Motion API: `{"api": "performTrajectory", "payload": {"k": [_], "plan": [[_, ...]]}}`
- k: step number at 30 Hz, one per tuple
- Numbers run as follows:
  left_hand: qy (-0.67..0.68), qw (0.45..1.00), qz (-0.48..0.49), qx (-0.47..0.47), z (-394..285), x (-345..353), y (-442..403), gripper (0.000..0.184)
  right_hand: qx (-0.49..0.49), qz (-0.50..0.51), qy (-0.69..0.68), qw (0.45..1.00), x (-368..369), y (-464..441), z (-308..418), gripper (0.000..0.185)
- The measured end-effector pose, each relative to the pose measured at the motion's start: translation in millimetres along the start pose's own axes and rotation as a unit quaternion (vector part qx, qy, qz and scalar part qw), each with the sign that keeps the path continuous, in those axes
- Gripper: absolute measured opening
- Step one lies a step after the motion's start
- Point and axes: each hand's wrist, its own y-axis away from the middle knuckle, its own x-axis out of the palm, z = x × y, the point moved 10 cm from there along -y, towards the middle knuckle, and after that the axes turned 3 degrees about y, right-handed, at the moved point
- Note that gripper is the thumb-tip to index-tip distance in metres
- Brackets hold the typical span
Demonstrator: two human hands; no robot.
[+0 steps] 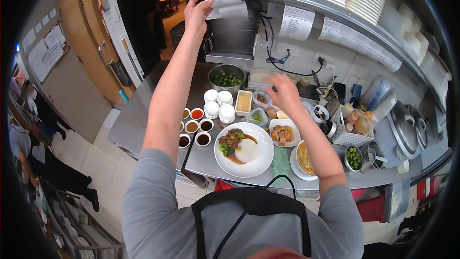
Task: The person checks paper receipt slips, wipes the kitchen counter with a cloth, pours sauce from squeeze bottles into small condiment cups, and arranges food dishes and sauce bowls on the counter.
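Note:
High at the rail, my left hand (197, 15) pinches the edge of a printed paper order ticket (226, 8) hanging under the shelf. My right hand (284, 93) is raised over the back of the counter, slightly blurred, its fingers loosely apart with nothing seen in them. Below my arms lies a white plate (263, 160) with a rice mound (246, 150) and saucy meat with greens (232, 142). Beside it are a square dish of brown chunks (282, 135) and a bowl of yellow food (304, 158), partly behind my right forearm.
Sauce cups (203, 138), stacked white lidded cups (211, 110) and a pot of green limes (226, 76) stand left and behind. On the right are a white basket of bottles (352, 132) and metal lids (405, 124). A shelf (335, 12) with bowls overhangs. Another person (48, 158) stands far left.

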Motion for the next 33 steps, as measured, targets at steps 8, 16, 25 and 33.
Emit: {"api": "performTrajectory", "payload": {"k": [8, 16, 25, 33], "plan": [[0.026, 0.998, -0.049, -0.036, 4.3, -18.4, 24.6, 0.051, 0.040, -0.277, -0.029, 0.960, -12.8, -140.1, -19.3, 0.034], [0.036, 0.992, -0.099, 0.076, -82.3, -84.6, 35.6, 0.050, 0.116, -0.206, -0.097, 0.967, 22.0, -164.3, -67.0, 0.023], [-0.005, 0.991, 0.121, -0.053, -61.2, 6.9, 136.4, 0.058, 0.114, -0.129, -0.527, 0.832, -17.7, -54.8, 23.3, 0.056], [0.115, 0.924, 0.203, -0.302, 63.5, 64.9, 256.4, 0.066, 0.196, -0.091, -0.494, 0.842, -48.9, 22.1, 16.8, 0.058]]}}
